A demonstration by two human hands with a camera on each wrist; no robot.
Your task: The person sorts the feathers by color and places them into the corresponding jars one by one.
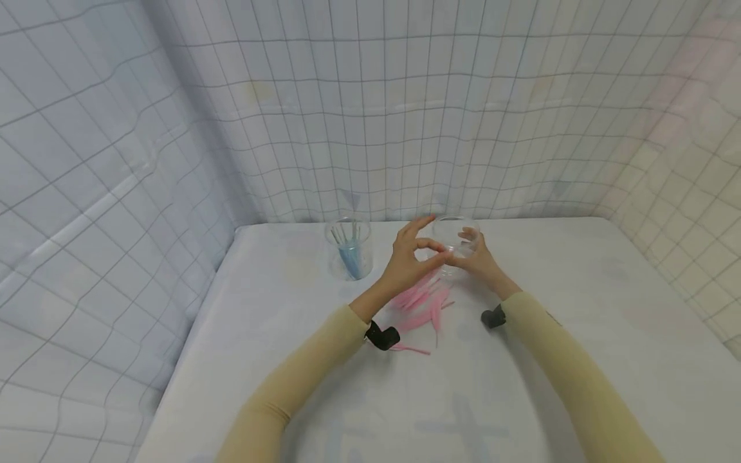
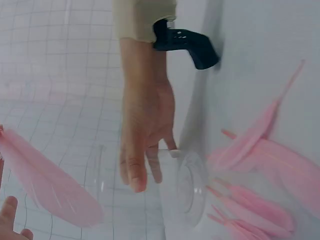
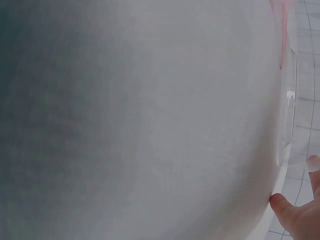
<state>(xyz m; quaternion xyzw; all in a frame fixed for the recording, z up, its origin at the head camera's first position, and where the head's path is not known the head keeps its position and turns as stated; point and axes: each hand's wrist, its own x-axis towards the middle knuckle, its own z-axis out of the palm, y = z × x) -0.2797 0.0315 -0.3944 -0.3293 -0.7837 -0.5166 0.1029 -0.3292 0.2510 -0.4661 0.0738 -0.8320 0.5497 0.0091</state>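
Pink feather point(image 2: 56, 182): long, flat, blunt-tipped, faint pale streaks

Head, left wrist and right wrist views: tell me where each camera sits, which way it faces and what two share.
Head: on the head, facing forward and down at the white tabletop; left hand, right hand and sleeved forearms show.
Left wrist: on that wrist, facing the clear cup and loose pink feathers; left fingertips show lower left, the right hand centrally.
Right wrist: on that wrist, facing mostly tabletop; part of the right hand shows lower right.
Shared: head and left wrist both show the clear cup, loose pink feathers and both hands.
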